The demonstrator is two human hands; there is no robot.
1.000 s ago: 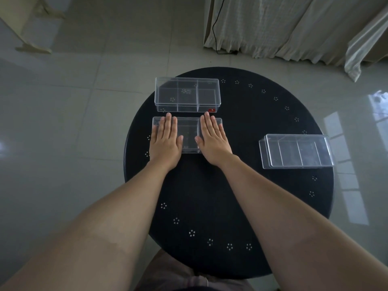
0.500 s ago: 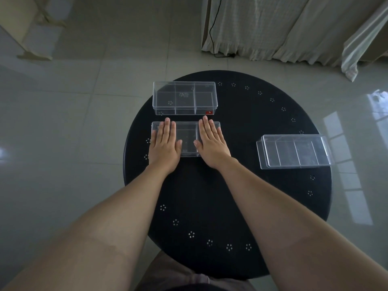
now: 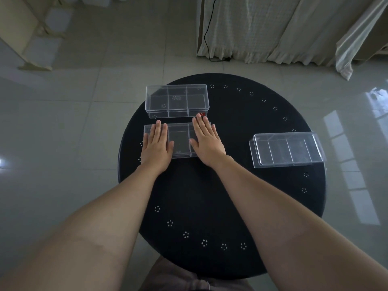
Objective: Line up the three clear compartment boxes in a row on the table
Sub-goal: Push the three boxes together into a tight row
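Note:
Three clear compartment boxes lie on a round black table (image 3: 210,196). The far box (image 3: 177,100) sits at the table's back left. Just in front of it lies a second box (image 3: 180,141). My left hand (image 3: 156,144) rests flat on that box's left end, and my right hand (image 3: 206,141) rests flat on its right end, fingers stretched forward. My right fingertips almost reach the far box. The third box (image 3: 286,149) lies apart at the table's right edge, slightly turned.
The table stands on a pale tiled floor. Curtains (image 3: 283,28) and a black cable (image 3: 210,38) hang behind it. A cream furniture piece (image 3: 31,38) stands at the back left. My lap shows below the table's near edge.
Both hands stay flat on the middle box. The gap between it and the far box has stayed about the same; the view has shifted a little.

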